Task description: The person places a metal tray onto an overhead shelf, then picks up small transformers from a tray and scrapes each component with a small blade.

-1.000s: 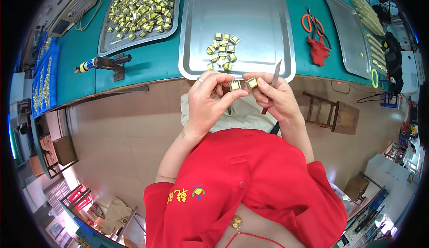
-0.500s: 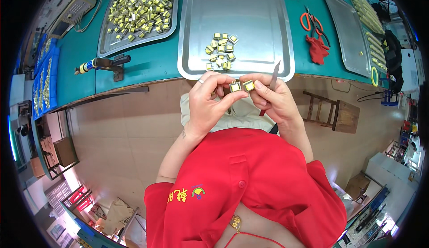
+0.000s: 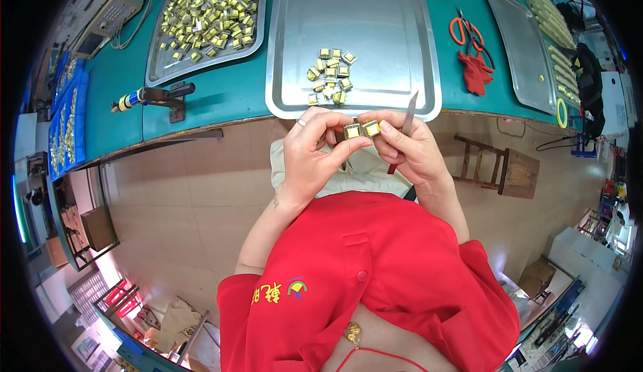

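Note:
Over my lap, just off the table's front edge, my two hands almost meet. Between the fingertips of my left hand (image 3: pixel 316 137) is a small yellow-taped transformer (image 3: pixel 352 131). A second yellow transformer (image 3: pixel 371 129) is pinched by the thumb and fingers of my right hand (image 3: pixel 410 145). That same hand also keeps a knife (image 3: pixel 410 114) in its grip, the grey blade pointing up and away and part of the red handle showing below. The two transformers sit side by side, nearly touching. Beyond them, several more transformers (image 3: pixel 331 74) lie loosely heaped in a large metal tray (image 3: pixel 348 10).
At the left, another tray (image 3: pixel 156 64) is piled with transformers, near a clamp-like metal fixture (image 3: pixel 175 100) on the table edge. To the right lie orange-handled scissors (image 3: pixel 472 33), a red cloth (image 3: pixel 475 74) and a shallow tray (image 3: pixel 519 50). A wooden stool (image 3: pixel 516 173) stands below.
The transformer in my right hand has shifted slightly left, closer to the one in my left hand. The knife has moved a little with it; both grips stay the same.

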`<state>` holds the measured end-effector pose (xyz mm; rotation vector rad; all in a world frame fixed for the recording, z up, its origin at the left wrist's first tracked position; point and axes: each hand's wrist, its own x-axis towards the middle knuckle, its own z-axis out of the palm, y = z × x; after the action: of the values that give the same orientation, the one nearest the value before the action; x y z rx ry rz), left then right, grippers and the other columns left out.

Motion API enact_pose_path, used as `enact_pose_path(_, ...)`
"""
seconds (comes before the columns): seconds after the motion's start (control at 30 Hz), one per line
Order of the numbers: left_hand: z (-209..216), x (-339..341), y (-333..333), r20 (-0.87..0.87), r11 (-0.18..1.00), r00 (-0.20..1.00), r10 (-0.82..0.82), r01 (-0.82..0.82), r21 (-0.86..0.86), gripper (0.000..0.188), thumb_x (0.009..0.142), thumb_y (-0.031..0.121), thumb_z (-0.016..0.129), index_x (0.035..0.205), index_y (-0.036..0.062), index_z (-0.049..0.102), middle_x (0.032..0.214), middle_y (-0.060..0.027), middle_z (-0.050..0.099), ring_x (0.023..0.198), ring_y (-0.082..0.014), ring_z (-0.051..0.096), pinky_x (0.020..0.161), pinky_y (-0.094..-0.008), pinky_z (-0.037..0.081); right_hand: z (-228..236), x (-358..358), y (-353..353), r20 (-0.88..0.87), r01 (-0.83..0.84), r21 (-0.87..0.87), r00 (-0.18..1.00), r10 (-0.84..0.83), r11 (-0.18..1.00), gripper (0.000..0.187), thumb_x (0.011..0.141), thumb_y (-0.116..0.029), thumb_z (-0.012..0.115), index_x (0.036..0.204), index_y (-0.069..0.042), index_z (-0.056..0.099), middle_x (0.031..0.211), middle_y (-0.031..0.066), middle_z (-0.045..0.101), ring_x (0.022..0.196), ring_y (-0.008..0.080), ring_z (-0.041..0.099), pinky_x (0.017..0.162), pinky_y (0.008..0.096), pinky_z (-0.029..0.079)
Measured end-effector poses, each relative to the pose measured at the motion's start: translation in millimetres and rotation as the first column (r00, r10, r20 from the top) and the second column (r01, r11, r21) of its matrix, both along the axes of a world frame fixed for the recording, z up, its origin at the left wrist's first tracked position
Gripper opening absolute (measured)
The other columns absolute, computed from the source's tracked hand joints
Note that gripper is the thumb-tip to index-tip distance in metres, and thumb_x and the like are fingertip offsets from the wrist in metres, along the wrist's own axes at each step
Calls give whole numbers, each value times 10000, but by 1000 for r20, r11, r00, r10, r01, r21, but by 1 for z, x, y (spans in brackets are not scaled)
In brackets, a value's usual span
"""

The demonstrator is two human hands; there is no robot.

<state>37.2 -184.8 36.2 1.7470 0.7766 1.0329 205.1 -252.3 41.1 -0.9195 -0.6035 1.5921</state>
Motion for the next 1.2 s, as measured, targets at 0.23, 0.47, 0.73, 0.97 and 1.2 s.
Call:
enact_pose_path(0.23, -1, 1, 0, 7, 1000, 1000, -8, 8, -6, 298, 635, 36, 806, 859, 2, 612, 796, 6, 514, 630, -37, 427, 496, -166, 333, -2, 1, 0, 9, -4, 1, 1000, 4, 1000, 289, 935, -173, 499, 1130, 27, 572, 630, -50, 438, 539, 33, 336, 483, 187, 258)
enact_pose_path(0.47, 1, 3, -1, -2, 1000, 1000, 8, -8, 4, 295, 647, 82, 805, 865, 11, 620, 772, -13, 530, 601, -63, 449, 512, -197, 380, -3, 0, 0, -4, 6, 5, 1000, -6, 1000, 284, 936, -160, 496, 1130, 32, 571, 635, -56, 425, 544, 34, 340, 485, 185, 262)
enact_pose_path(0.73, -7, -3, 5, 324, 951, 946, -5, 105, -291, 266, 743, -14, 704, 976, 25, 583, 878, -48, 580, 670, -60, 481, 519, -181, 376, 4, 1, -1, -59, 33, -14, 998, -34, 999, 277, 928, -113, 480, 1144, 44, 551, 766, 39, 545, 544, 40, 342, 482, 170, 284)
enact_pose_path(0.97, 2, -1, 1, 531, 633, 845, 68, 375, -677, 271, 857, 4, 571, 1117, 12, 493, 915, -83, 592, 737, -77, 542, 526, -170, 364, -3, 2, -1, -207, 53, -26, 977, -57, 998, 258, 927, -118, 490, 1129, 27, 561, 909, 115, 622, 524, 31, 352, 432, 163, 256)
enact_pose_path(1.2, -1, 11, -7, 348, 810, 935, -69, 256, -527, 250, 786, 14, 681, 1006, 11, 562, 874, -9, 557, 752, -52, 510, 652, -182, 424, -9, 4, -5, -223, 46, -66, 973, -59, 997, 270, 914, -103, 499, 1156, 10, 543, 839, 48, 589, 533, 39, 341, 452, 162, 265)
